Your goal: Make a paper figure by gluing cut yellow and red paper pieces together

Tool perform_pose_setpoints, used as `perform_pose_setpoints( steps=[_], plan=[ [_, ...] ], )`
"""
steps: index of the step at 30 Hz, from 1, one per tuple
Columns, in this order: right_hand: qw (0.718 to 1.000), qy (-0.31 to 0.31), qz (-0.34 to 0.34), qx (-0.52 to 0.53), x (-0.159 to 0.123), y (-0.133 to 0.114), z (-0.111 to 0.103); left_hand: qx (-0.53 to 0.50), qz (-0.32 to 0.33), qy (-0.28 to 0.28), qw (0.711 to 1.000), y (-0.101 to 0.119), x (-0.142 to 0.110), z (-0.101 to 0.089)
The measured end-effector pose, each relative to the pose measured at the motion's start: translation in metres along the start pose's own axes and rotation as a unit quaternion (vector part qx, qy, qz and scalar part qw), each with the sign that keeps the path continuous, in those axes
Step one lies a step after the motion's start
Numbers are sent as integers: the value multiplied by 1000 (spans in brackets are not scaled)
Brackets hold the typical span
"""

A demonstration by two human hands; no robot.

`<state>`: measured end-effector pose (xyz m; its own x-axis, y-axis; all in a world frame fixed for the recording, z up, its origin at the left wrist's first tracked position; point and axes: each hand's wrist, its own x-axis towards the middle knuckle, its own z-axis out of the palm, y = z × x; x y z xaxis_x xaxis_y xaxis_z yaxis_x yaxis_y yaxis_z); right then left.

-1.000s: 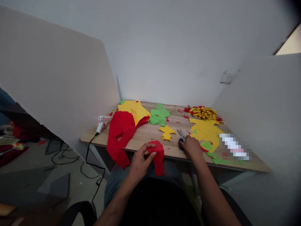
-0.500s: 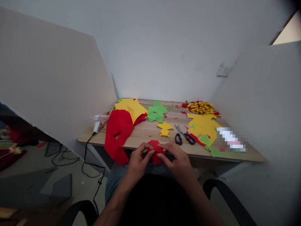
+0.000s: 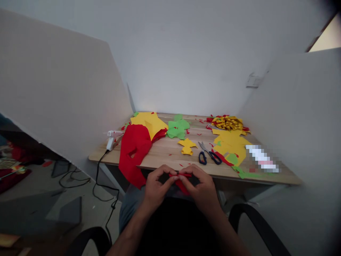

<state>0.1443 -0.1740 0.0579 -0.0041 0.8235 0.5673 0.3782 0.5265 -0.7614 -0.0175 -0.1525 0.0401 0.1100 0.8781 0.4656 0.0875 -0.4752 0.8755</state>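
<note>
Between my hands, just off the table's front edge, is a small piece of red felt-like sheet (image 3: 182,186), its upper edge folded or seen edge-on. My left hand (image 3: 159,183) pinches it from the left between thumb and forefinger. My right hand (image 3: 200,182) pinches it from the right, thumb close to the left thumb. Beyond them on the table lie a small yellow cut-out (image 3: 187,146) and scissors (image 3: 207,153) with dark blue handles, blades slightly apart. Part of the red piece is hidden by my fingers.
On the wooden table (image 3: 160,156), a large red sheet (image 3: 134,145) hangs over the front edge. Yellow sheets (image 3: 149,122), green pieces (image 3: 178,128) and a ruffled yellow-red bundle (image 3: 227,123) lie behind. A corded glue gun (image 3: 110,139) stands left; partitions flank both sides.
The red piece was spread flat facing me; now its upper part is folded or turned edge-on. Both hands have shifted slightly toward me, with their fingertips closer together.
</note>
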Motion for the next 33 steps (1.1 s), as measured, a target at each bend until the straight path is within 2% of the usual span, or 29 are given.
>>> perform_pose_setpoints(
  steps=[3,8,11,14,19,25,28,30,33],
  plan=[
    [999,27,22,18,-1,-1,1,-6,-16,11,1000,7,-2,4],
    [989,142,-41,0,-7,-5,5,-49,-44,15,998,21,-5,15],
    [984,162,-63,-24,-10,-8,5,-88,-78,27,993,29,-5,23],
    [985,145,-91,-37,-13,-10,4,-128,-107,47,985,33,-5,27],
    [989,95,-109,-32,-16,-9,3,-159,-105,68,979,32,-4,24],
    [994,16,-103,16,-24,-12,2,-134,-56,86,986,32,-9,22],
    [995,-22,-75,57,-25,-15,4,-99,-72,118,986,30,-10,23],
    [995,-17,-50,81,-23,-16,6,-106,-94,115,983,29,-9,22],
    [995,27,-6,92,-17,-14,6,-131,-117,113,978,28,-6,20]
  ],
)
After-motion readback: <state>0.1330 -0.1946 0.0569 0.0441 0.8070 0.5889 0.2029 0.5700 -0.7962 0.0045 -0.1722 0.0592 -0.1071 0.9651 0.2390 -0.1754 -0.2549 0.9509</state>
